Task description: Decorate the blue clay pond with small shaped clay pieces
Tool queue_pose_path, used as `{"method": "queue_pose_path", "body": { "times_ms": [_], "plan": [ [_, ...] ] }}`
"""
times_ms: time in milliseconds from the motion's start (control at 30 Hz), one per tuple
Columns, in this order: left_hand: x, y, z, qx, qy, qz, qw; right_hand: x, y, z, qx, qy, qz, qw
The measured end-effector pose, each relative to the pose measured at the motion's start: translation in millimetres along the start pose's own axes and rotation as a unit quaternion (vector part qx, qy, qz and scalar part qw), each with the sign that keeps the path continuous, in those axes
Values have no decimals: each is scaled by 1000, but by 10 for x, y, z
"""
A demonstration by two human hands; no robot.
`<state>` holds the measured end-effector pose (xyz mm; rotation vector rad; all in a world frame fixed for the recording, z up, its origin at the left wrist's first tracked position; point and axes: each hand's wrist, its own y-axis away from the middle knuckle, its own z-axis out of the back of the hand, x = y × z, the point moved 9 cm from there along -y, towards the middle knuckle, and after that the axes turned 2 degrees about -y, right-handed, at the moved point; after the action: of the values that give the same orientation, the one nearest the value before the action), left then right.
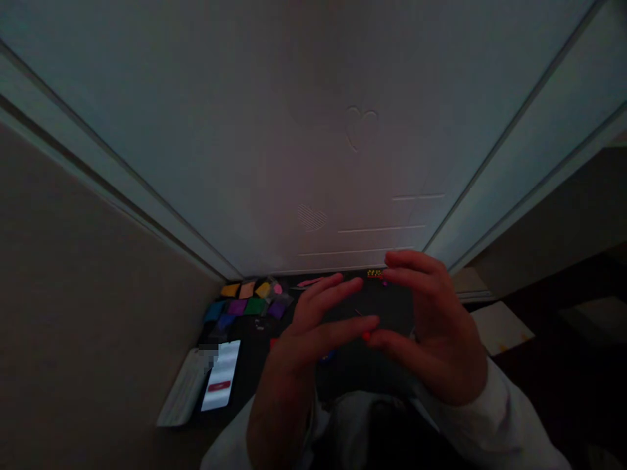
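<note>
A small red ball [366,335], perhaps modelling clay, is pinched between the two hands. My left hand [313,326] presses it from above with an outstretched digit, its other fingers spread. My right hand [435,326] supports it at the tip of the thumb, with the fingers raised and curved apart. Below my left hand, partly covered, are a red piece [273,343] and a round blue thing [326,356]. Behind the fingertips lie a pink tool [311,282] and a red block with yellow dots [375,274].
Several coloured packets [255,305] lie at the back left of the dark tabletop [392,313]. A lit phone [221,375] rests beside a pale flat case [183,388]. A white panel [274,163] with heart outlines rises ahead. White sheets [504,328] are at right.
</note>
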<state>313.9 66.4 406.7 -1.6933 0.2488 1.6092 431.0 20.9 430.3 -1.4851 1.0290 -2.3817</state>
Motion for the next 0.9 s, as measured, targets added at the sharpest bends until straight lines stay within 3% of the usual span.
{"method": "queue_pose_path", "body": {
  "times_ms": [133, 300, 533, 700, 900],
  "plan": [
    [24, -33, -90, 71, -37, -51, 995, 38, 8, -50, 25, 13, 17, 999],
    [84, -23, -15, 43, -63, -41, 996, -37, 10, 10, 9, 13, 2, 1000],
    [95, -13, -45, 67, -43, -19, 997, -28, 19, -131, 38, 28, 22, 999],
    [98, -31, 11, 52, -38, -32, 997, -89, -8, -62, 9, 31, 11, 999],
    [159, -24, -13, 59, -35, 4, 998, -61, 19, -188, 42, 43, 33, 998]
  ]
}}
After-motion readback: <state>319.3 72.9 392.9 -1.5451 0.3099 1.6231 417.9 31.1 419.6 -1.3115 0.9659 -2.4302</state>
